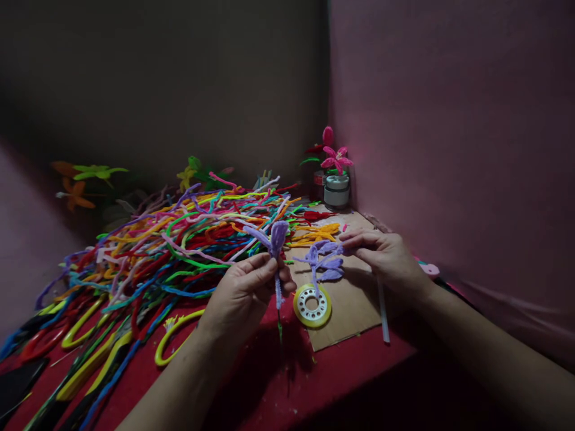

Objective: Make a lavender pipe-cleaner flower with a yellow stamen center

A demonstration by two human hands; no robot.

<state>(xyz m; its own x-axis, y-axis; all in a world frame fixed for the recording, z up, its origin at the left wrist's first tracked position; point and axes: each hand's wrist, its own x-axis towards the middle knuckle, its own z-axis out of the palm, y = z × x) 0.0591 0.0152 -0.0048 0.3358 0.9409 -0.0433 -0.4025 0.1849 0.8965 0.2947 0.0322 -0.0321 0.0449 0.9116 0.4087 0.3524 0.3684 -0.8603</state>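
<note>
My left hand (pixel 254 284) is closed around a purple pipe-cleaner flower (pixel 278 239), its petals pointing up. A purple stem and a thin wire with a green tip hang below the fingers. My right hand (pixel 389 260) pinches the end of a purple pipe-cleaner petal (pixel 331 248) over the cardboard (pixel 354 305). More looped purple petals (pixel 331 274) lie just beneath it. A roll of clear yellowish tape (pixel 312 305) sits in front of them. Below my right palm a translucent stick (pixel 384 317) shows; whether the hand touches it is hidden.
A large heap of coloured pipe cleaners (pixel 193 239) covers the left of the red table (pixel 287 389). Yellow-handled tools (pixel 96 365) lie in front of it. Orange petals (pixel 321 233) rest on the cardboard's far part. A grey pot (pixel 336 191) with pink flowers stands in the corner.
</note>
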